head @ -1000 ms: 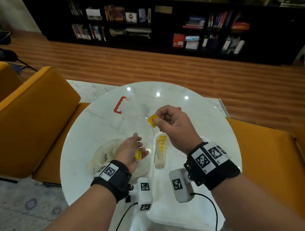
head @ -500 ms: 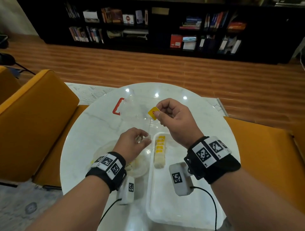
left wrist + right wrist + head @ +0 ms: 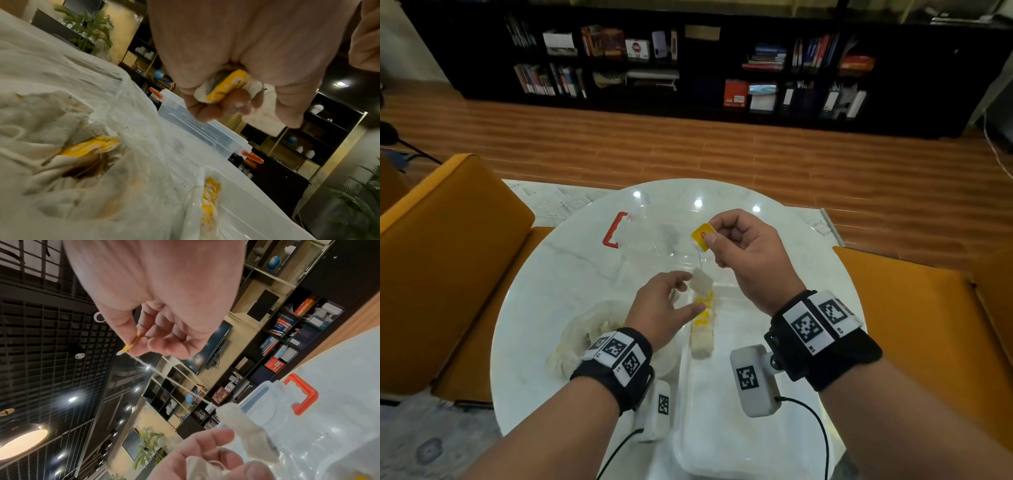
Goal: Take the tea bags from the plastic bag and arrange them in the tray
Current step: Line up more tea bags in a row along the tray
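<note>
The right hand (image 3: pixel 750 253) is raised over the round white marble desk (image 3: pixel 558 281), thumb and forefinger pinching a yellow paper tag (image 3: pixel 702 237). The tag carries a small red mark, too small to read. A thin white string (image 3: pixel 170 379) runs taut from the tag down to a white tea bag (image 3: pixel 702 281) that hangs in the air above the far end of the white tray (image 3: pixel 722 455).

The left hand (image 3: pixel 664 308) is just beside the hanging bag. In the head view its thumb and forefinger are spread, and whether they touch the hanging bag cannot be told. In the left wrist view its other fingers are curled into the palm around a second tea bag (image 3: pixel 228 87) with a yellow tag; the print on that tag is blurred.

In the tray, a row of tea bags (image 3: pixel 702 325) with yellow tags lies along the left side. The clear plastic bag (image 3: pixel 585 329) sits on the desk left of the tray, with more tea bags inside. A clear plastic container with red handles (image 3: pixel 616 230) stands at the far side of the desk. Both wrists wear black straps with square black-and-white markers.
</note>
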Demonstrator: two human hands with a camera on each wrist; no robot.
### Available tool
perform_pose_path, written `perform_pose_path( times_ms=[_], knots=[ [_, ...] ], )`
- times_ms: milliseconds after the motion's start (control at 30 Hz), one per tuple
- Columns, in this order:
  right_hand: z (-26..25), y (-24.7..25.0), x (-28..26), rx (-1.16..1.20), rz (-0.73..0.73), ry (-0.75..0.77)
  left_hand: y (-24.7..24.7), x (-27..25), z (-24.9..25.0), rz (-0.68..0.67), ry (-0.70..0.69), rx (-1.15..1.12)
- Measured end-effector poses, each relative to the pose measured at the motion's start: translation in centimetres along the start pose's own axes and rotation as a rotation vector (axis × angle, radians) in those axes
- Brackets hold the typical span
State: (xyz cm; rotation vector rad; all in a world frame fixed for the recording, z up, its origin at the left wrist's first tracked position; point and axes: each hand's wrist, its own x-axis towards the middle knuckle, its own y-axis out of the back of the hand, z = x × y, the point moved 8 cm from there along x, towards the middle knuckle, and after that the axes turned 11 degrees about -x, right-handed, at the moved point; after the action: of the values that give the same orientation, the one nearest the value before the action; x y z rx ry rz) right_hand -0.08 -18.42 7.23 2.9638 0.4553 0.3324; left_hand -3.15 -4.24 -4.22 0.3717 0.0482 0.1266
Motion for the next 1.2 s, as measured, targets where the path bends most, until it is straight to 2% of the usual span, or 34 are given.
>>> perform_pose_path(
  times_ms=[167, 300, 467, 567, 700, 833, 1033, 1200],
  knots=[
    [-0.6, 1.0, 0.5, -0.015, 0.006, 0.022, 0.5, 0.3, 0.6, 0.016, -0.027, -0.011],
    [-1.0, 1.2, 0.7, -0.002, 0.01, 0.031, -1.0, 0.3, 1.8, -0.1, -0.029, 0.071],
    [-1.2, 1.7, 0.5, -0.01, 0.035, 0.028, -1.3, 0.7, 2.6, -0.087, -0.05, -0.002],
    [-0.7, 2.3, 0.6, -0.023, 0.057, 0.01, -1.1, 0.9, 2.0, -0.12, 0.007, -0.048],
    [2.7, 3.1, 0.1, -0.173, 0.094, -0.135, -0.4, 1.0, 1.3, -0.11, 0.151, -0.252],
    [6.7, 1.8, -1.3, -0.304, -0.002, -0.3, -0.4, 0.8, 0.9, -0.061, 0.341, -0.424],
    [8.6, 0.5, -2.3, -0.055, 0.04, -0.482, -1.5, 0.2, 1.3, -0.004, 0.458, -0.68],
    [9.2, -0.1, -2.8, -0.056, 0.048, -0.544, -2.0, 0.0, 1.6, -0.001, 0.463, -0.724]
  ],
)
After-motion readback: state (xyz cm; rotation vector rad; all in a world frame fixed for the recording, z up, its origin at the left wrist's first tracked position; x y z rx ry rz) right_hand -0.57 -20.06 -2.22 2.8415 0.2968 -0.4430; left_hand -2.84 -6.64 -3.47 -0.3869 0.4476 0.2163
